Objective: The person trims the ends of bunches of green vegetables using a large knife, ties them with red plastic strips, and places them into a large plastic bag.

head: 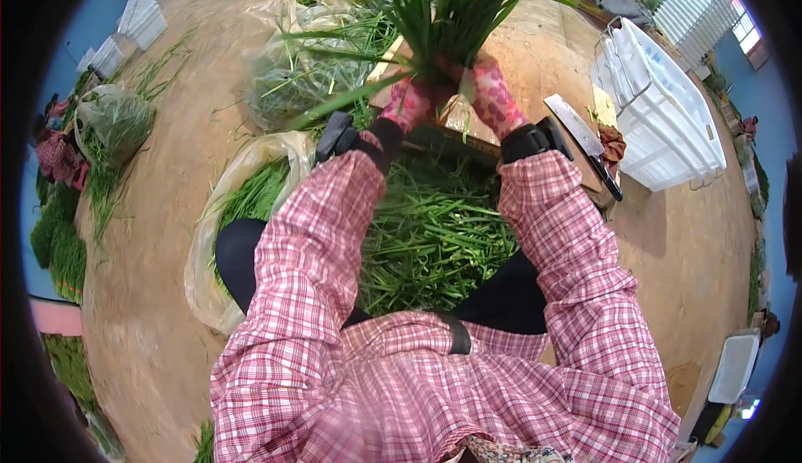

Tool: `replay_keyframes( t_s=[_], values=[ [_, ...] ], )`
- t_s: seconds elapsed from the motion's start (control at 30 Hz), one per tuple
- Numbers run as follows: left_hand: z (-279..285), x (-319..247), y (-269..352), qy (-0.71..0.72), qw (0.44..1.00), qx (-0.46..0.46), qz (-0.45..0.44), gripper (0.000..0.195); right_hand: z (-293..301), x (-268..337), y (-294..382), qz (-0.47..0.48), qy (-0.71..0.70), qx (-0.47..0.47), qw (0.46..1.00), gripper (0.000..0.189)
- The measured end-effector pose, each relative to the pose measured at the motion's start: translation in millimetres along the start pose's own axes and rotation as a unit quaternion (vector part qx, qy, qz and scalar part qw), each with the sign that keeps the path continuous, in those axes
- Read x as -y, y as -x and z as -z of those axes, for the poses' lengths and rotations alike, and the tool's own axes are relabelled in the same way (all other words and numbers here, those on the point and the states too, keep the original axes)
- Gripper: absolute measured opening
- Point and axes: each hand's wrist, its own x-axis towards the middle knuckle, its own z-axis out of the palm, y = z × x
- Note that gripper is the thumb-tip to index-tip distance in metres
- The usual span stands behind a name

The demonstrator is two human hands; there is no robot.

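Both my hands hold a bunch of long green leaves (448, 12) upright at the top of the view, above the near edge of a wooden board (539, 68). My left hand (416, 93) and my right hand (482, 87) close around its base, side by side; their fingers are partly hidden by leaves and blur. Pink patterned coverings show at both wrists. A cleaver (576, 126) with a black handle lies on the board's right side, beside a crumpled reddish cloth (612, 143). Cut green stalks (438, 237) are heaped between my legs.
An open plastic bag of greens (250, 194) stands by my left knee. Another clear bag with leaves (307, 75) lies beyond it. White plastic crates (664, 106) stand right of the board. At far left, a person in a checked shirt (57, 157) sits near a stuffed bag (113, 125).
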Motion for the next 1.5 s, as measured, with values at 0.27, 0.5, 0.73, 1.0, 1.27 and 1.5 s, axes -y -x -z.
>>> replay_keyframes(
  t_s=[0.27, 0.5, 0.73, 1.0, 1.27, 1.5],
  values=[
    [2.3, 14.3, 4.6, 0.471, 0.871, -0.138, -0.024, 0.033, 28.8, 19.4, 6.0, -0.020, 0.018, -0.008, 1.000, 0.073],
    [-17.2, 19.8, 36.8, 0.590, 0.792, -0.011, 0.156, 0.039, -18.0, 18.9, 81.0, -0.034, 0.097, 0.094, 0.990, 0.060],
    [-3.8, 2.8, 48.6, 0.771, 0.626, 0.019, 0.113, 0.065, 22.9, 13.3, 121.0, -0.278, -0.055, 0.059, 0.957, 0.025],
    [6.3, 126.0, 16.4, 0.733, 0.553, -0.125, 0.377, 0.021, 89.4, 53.1, 143.6, -0.253, 0.083, 0.094, 0.959, 0.021],
    [46.6, 81.3, 54.5, 0.593, 0.762, -0.149, 0.213, 0.040, 106.1, 83.3, 147.5, -0.146, 0.365, 0.122, 0.911, 0.034],
    [87.8, 104.4, 39.3, 0.653, 0.719, -0.229, 0.057, 0.045, 122.5, 115.6, 177.5, -0.172, 0.289, 0.135, 0.932, 0.045]
  ],
)
